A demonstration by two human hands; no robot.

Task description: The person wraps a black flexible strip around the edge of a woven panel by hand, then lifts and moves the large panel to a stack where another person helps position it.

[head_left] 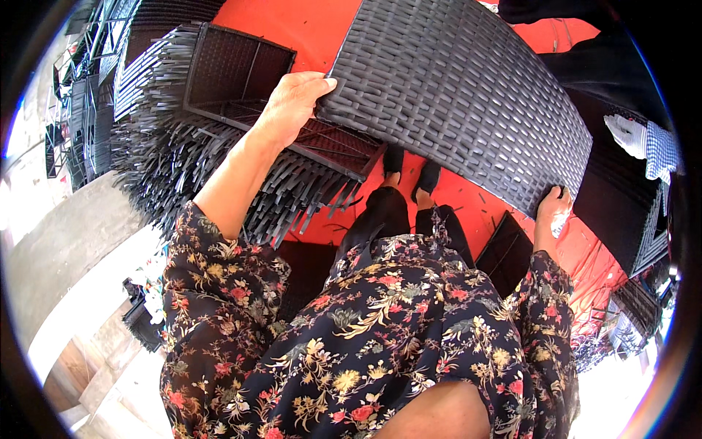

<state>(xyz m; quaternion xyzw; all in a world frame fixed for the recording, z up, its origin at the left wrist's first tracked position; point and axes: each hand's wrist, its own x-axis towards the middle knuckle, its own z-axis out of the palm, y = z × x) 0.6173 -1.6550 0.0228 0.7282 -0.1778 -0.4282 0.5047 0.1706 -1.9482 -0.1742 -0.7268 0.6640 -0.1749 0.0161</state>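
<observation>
Above an empty half-woven basket (241, 80), both hands, left hand (292, 102) and right hand (553, 208), clamped on dark wicker panel (461, 88).

1. Beneath me: red floor covering (307, 29), sunlit.
2. To my left: unfinished wicker frame (219, 88) (loose strands fringing its edges).
3. Farther left: pale concrete ground (66, 241), brightly lit.

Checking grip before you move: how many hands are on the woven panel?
2. Left hand grips the woven panel at its near left corner; right hand holds its lower right edge. None hidden, apparently.
</observation>
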